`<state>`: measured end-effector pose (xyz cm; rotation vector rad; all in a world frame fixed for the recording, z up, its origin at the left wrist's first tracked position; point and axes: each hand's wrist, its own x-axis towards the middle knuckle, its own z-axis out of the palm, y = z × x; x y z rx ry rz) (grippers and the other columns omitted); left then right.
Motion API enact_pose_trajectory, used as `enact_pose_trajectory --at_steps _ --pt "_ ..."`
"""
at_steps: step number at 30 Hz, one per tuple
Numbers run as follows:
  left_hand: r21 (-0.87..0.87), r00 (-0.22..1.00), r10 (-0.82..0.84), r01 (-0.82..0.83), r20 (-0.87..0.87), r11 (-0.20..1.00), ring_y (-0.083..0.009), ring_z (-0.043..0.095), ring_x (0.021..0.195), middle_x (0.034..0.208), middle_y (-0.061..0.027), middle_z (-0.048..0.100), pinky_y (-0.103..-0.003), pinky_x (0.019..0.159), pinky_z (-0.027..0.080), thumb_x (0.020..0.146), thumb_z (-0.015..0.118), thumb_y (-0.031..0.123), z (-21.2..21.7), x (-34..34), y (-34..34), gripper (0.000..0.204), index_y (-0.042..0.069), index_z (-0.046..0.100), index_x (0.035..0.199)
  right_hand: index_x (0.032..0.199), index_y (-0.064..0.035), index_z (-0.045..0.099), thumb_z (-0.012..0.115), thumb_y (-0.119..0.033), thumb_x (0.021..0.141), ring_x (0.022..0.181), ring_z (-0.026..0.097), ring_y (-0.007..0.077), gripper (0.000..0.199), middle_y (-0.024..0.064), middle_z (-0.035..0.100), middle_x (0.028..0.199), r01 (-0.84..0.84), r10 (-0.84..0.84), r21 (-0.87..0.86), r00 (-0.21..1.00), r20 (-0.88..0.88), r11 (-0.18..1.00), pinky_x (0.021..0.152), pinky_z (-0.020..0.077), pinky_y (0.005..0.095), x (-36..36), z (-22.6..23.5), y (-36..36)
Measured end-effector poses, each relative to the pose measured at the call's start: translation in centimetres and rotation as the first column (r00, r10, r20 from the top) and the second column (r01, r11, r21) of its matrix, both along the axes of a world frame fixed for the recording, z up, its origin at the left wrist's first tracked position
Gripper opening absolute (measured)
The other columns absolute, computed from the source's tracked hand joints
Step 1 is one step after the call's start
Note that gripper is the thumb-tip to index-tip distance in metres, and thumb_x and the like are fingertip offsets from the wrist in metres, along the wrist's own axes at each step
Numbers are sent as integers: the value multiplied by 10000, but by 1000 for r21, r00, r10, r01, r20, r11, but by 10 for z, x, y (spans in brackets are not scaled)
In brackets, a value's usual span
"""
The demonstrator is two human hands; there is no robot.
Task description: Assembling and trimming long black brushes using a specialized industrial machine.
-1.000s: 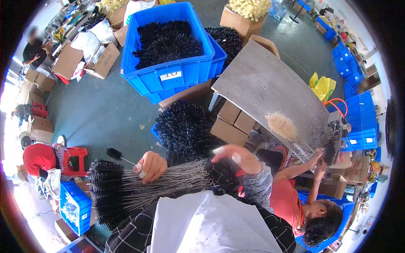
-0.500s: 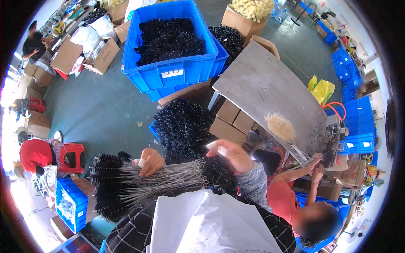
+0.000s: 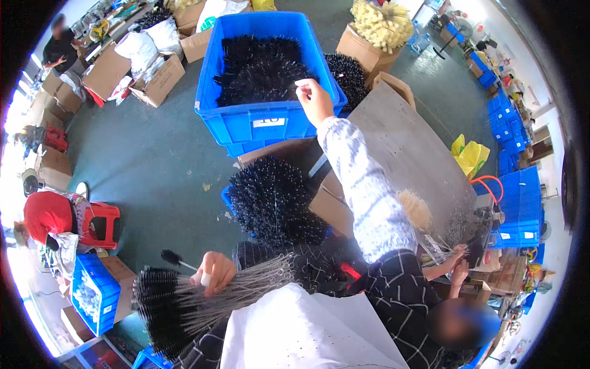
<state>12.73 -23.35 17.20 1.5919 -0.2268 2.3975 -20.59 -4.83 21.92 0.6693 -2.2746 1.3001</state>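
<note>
My left hand (image 3: 216, 272), with white wraps on its fingers, is closed on a thin wire brush (image 3: 171, 256) whose black bristle head sticks out to the left. Under that hand a thick bundle of similar black-bristled wire brushes (image 3: 163, 307) lies across my lap, twisted wire stems and looped ends pointing right. My right arm stretches far forward. At its end my right hand (image 3: 314, 101) hangs over the near right rim of a blue crate (image 3: 246, 117) filled with black brushes (image 3: 261, 71). Its fingers are bent together; whatever may be between them is hidden.
A pile of black brushes (image 3: 273, 200) stands before my knees. To the right are a grey metal tabletop (image 3: 399, 132) and a co-worker's hands (image 3: 456, 261) at thin wires. Cardboard boxes (image 3: 362, 52) stand behind; a red stool (image 3: 101, 222) is at left.
My right hand has moved from above the bundle's looped ends forward to the crate. The left hand has dropped slightly, and a single brush now projects from it. The view has shifted a little.
</note>
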Motion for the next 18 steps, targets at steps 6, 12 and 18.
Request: enact_pose_trajectory --at_steps 6,12,18 --pt "-33 982 191 -191 5 981 -113 555 455 680 -138 623 -200 520 470 815 550 256 -3 28 -27 290 -9 464 894 871 -97 546 572 -118 730 780 577 292 144 109 604 787 121 -201 370 962 186 921 675 457 402 -63 -47 -35" --pt "0 956 293 -294 24 956 -125 554 458 676 -149 618 -212 511 473 831 524 281 -11 45 -40 323 -16 441 927 902 -101 529 605 -118 723 806 586 287 195 116 611 808 90 -247 511 937 248 855 718 464 372 -94 -68 -50" --pt "-22 955 297 -297 20 955 -129 555 458 673 -150 617 -215 509 474 838 515 284 -11 43 -46 326 -18 436 933 813 -72 413 503 -26 721 723 572 343 136 147 579 711 169 -238 438 965 109 883 639 437 424 -91 -63 -50"
